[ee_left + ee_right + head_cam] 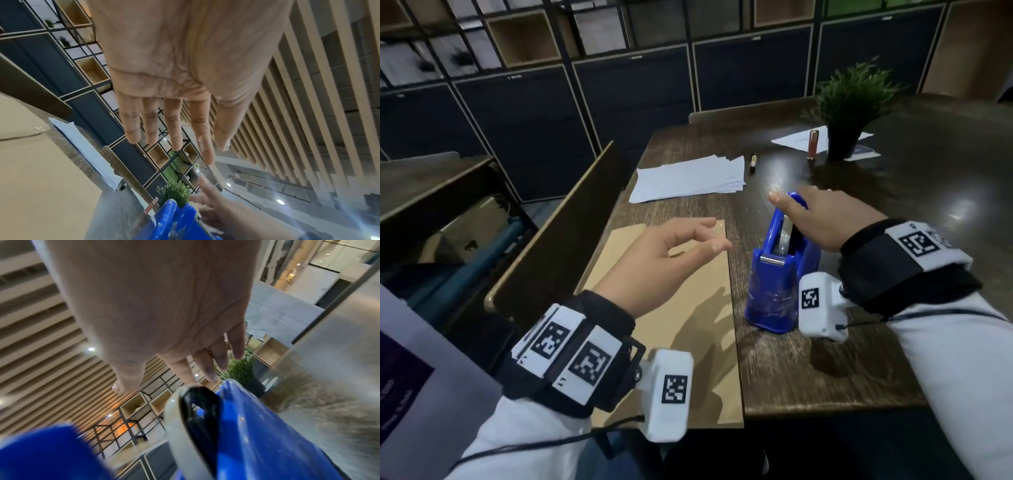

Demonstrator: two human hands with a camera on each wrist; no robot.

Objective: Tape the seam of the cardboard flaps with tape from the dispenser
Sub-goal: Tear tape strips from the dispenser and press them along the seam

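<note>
A flat brown cardboard sheet (671, 329) lies on the left part of the dark wooden table (808, 377), reaching the front edge. Just to its right stands a blue tape dispenser (779, 281), with its white roll (180, 421) on a black core. My left hand (717, 234) hovers over the cardboard's far end, fingers (176, 129) relaxed and holding nothing. My right hand (799, 205) lies over the dispenser's top with its thumb stuck out. Its fingers (207, 363) are nearly straight and reach past the blue body (257, 426). The cardboard seam is not visible.
A stack of white paper (688, 178) lies beyond the cardboard, with a marker (752, 163) beside it. Further back stand a potted plant (852, 113) and a brown tube (812, 145). A wooden partition (558, 233) rises along the table's left side.
</note>
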